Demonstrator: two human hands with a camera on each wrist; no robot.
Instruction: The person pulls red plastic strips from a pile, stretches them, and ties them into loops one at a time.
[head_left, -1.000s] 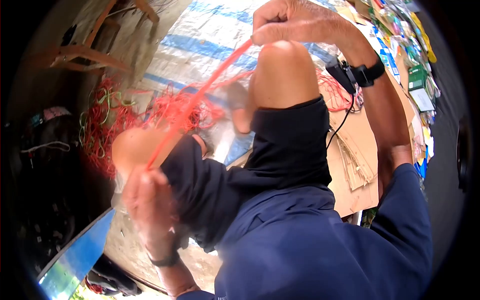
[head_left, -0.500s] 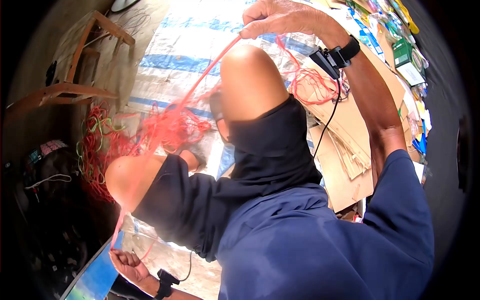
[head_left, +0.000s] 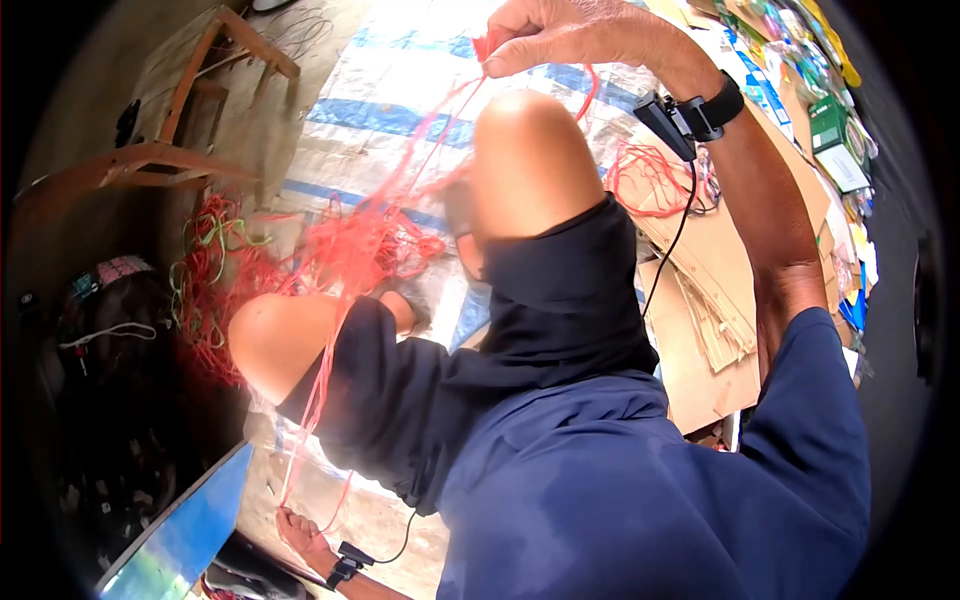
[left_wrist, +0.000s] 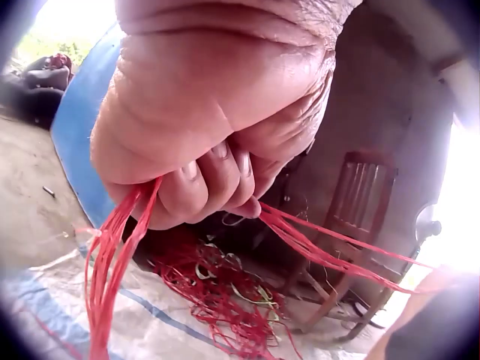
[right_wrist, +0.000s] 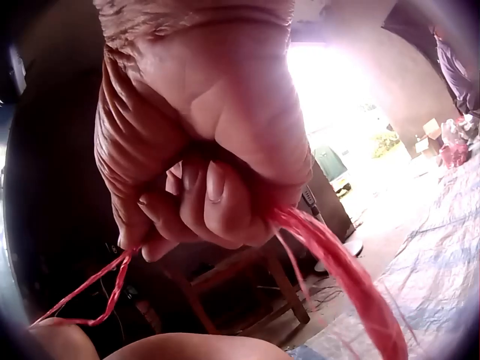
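Note:
Thin red plastic strands (head_left: 318,395) run between the two hands, past the bent knees. At the lower left, the left hand (head_left: 305,537) pinches their lower end; in the left wrist view its fingers (left_wrist: 217,184) curl round several red strands (left_wrist: 330,259). The right hand (head_left: 570,42), above the raised knee at the top, grips the other end. Up close in the right wrist view, that hand's curled fingers (right_wrist: 214,202) hold a thick red bundle (right_wrist: 337,262), with thinner strands leaving the other side. Part of the bundle is hidden inside each fist.
A tangled red and green heap (head_left: 215,270) lies beyond the left knee. Blue-striped sheeting (head_left: 350,115) covers the floor. Flattened cardboard (head_left: 705,385) and looser red strands (head_left: 650,180) lie to the right, with mixed packaging beyond. A wooden frame (head_left: 150,155) stands at the upper left.
The left hand has moved down and outward from beside the left knee, and the strands between the hands have spread apart. The right hand keeps its grip near the top.

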